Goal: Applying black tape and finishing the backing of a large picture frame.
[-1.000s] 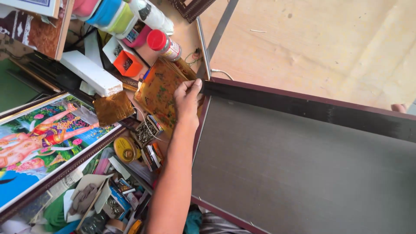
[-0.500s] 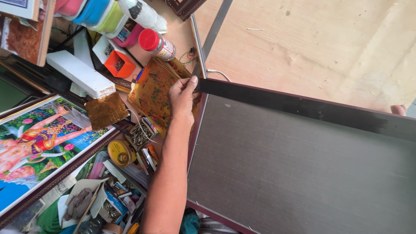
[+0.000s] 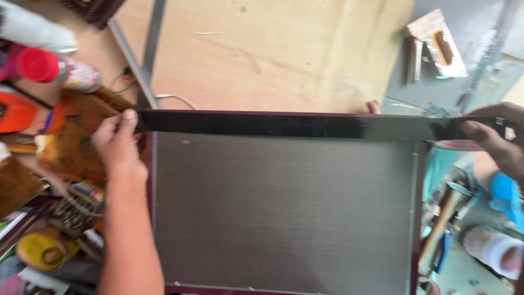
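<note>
1. Black tape strip (image 3: 284, 124) runs taut along the top edge of the framed grey backing board (image 3: 284, 207), covering the seam where the board meets its dark red frame (image 3: 148, 180). It is stretched from corner to corner, which I judge keeps it straight and flat over that edge.

2. My left hand (image 3: 117, 147) holds the strip's left end at the frame's upper left corner. The grip is closed on the tape, thumb on top and fingers curled beneath, pressing the end down at the corner.

3. My left forearm rises from the bottom of the view along the frame's left side, wrist fairly straight, knuckles turned toward the clutter on the left.

4. My right hand (image 3: 494, 139) holds the other end just past the upper right corner. Its grip is pinched shut on the tape, fingers on top and pulling outward, so the strip stays tense between the two hands.

5. The frame lies face down on a pale wooden tabletop (image 3: 273, 54), its back up so the seam can be reached.

6. Left of the frame sit a red-capped spray can (image 3: 54, 68), a worn brown-orange board (image 3: 73, 139) and a yellow tape roll (image 3: 41, 251).

7. Far right, near the edge, a small open packet (image 3: 439, 46) lies on a grey surface.
</note>
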